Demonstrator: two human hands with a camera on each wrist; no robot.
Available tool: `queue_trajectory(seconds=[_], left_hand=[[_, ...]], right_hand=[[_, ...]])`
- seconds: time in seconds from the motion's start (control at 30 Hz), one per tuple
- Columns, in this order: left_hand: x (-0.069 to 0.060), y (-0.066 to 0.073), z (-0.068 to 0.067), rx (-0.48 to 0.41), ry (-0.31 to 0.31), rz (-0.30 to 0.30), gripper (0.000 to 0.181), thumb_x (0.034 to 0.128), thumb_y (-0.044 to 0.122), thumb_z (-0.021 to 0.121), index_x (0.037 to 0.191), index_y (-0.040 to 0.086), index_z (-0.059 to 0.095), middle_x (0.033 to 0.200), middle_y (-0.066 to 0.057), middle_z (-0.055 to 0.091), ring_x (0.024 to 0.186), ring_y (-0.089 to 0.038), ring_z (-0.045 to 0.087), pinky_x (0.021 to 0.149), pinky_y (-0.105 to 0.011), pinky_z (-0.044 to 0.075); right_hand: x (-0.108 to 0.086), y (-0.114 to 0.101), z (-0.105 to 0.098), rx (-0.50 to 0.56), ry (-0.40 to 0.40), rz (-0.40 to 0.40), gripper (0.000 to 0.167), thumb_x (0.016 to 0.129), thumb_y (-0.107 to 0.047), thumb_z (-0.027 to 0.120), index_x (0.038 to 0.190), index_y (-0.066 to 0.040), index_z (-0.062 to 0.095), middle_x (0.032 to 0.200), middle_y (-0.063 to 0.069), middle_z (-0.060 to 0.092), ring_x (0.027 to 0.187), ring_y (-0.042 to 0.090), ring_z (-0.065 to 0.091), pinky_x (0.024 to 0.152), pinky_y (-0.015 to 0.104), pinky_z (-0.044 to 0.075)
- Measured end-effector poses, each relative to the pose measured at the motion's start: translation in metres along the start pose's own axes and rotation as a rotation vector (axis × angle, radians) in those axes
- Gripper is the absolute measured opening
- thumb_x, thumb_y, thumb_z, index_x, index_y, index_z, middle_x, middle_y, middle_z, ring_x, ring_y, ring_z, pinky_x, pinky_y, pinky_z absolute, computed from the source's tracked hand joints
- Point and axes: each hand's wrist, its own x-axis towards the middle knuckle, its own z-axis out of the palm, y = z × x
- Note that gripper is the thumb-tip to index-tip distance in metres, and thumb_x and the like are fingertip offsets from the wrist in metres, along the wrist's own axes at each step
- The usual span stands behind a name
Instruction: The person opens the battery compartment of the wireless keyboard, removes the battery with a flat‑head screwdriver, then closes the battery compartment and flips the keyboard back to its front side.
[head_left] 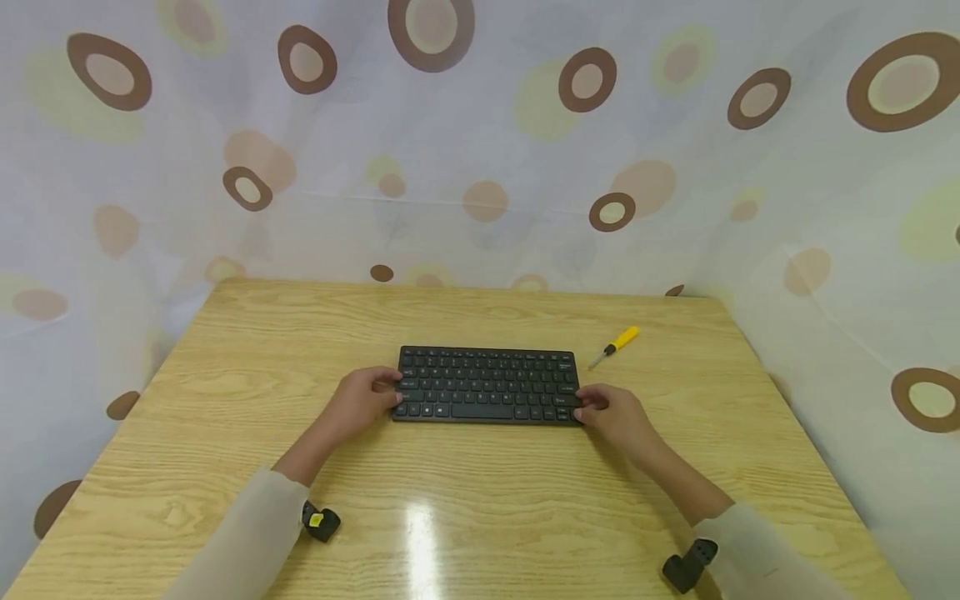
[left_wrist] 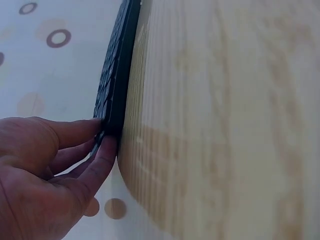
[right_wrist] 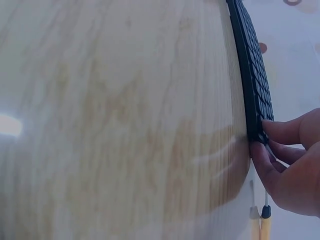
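A black compact keyboard (head_left: 487,386) lies on the wooden table, its keys facing up. At its left end my left hand (head_left: 365,397) pinches the edge. In the left wrist view, this hand (left_wrist: 45,170) has its thumb at the top edge of the keyboard (left_wrist: 116,85) and other fingers against the side, low by the tabletop. My right hand (head_left: 617,418) grips the opposite end. The right wrist view has the right hand (right_wrist: 295,160) with its thumb on the upper edge of the keyboard (right_wrist: 250,75) and fingers by its lower side.
Behind the keyboard's right end lies a screwdriver (head_left: 622,338) with a yellow handle. The wooden table (head_left: 480,500) reaches back to a patterned cloth (head_left: 480,150) hanging on several sides. Dark wrist cameras sit at both sleeves.
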Motion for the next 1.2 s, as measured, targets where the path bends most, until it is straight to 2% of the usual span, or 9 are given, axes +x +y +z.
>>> queue_trajectory(seconds=[0.23,0.47,0.73,0.93,1.2], left_hand=[[-0.008,0.001,0.004,-0.005,-0.005,-0.015,0.035,0.0955,0.01,0.068,0.129,0.001,0.065,0.127,-0.018,0.066,0.099,-0.021,0.068,0.081,-0.035,0.057],[-0.008,-0.003,0.004,-0.037,-0.008,-0.013,0.035,0.0952,0.012,0.068,0.129,0.002,0.065,0.126,-0.017,0.066,0.102,-0.023,0.068,0.084,-0.037,0.057],[0.007,-0.011,-0.002,-0.16,-0.038,-0.004,0.04,0.0994,0.015,0.063,0.135,0.0,0.056,0.125,-0.019,0.065,0.107,-0.026,0.068,0.089,-0.036,0.057],[0.018,-0.011,-0.008,-0.184,-0.031,-0.016,0.044,0.1011,0.013,0.061,0.142,0.001,0.05,0.133,-0.021,0.062,0.114,-0.03,0.066,0.096,-0.041,0.055],[0.028,-0.006,-0.008,-0.212,-0.022,-0.045,0.045,0.1012,0.012,0.061,0.144,0.002,0.05,0.132,-0.021,0.062,0.114,-0.03,0.067,0.095,-0.039,0.055]], right_hand=[[-0.003,0.002,0.0,0.002,0.002,-0.011,0.032,0.095,-0.008,0.067,0.126,0.001,0.065,0.116,0.016,0.067,0.105,0.026,0.06,0.089,0.039,0.05],[-0.003,0.005,-0.001,0.014,0.011,-0.018,0.033,0.095,-0.009,0.068,0.127,0.0,0.065,0.117,0.015,0.067,0.106,0.026,0.061,0.09,0.038,0.05],[-0.009,0.009,-0.003,0.043,0.001,-0.03,0.038,0.096,-0.009,0.068,0.132,0.0,0.061,0.124,0.016,0.065,0.109,0.025,0.061,0.093,0.038,0.05],[-0.014,0.009,-0.003,0.058,-0.016,-0.014,0.038,0.095,-0.012,0.07,0.13,0.0,0.062,0.121,0.014,0.065,0.106,0.023,0.06,0.09,0.036,0.051],[-0.014,0.008,-0.001,0.034,0.005,0.029,0.032,0.096,-0.011,0.069,0.126,-0.001,0.065,0.117,0.013,0.067,0.103,0.023,0.061,0.085,0.034,0.05]])
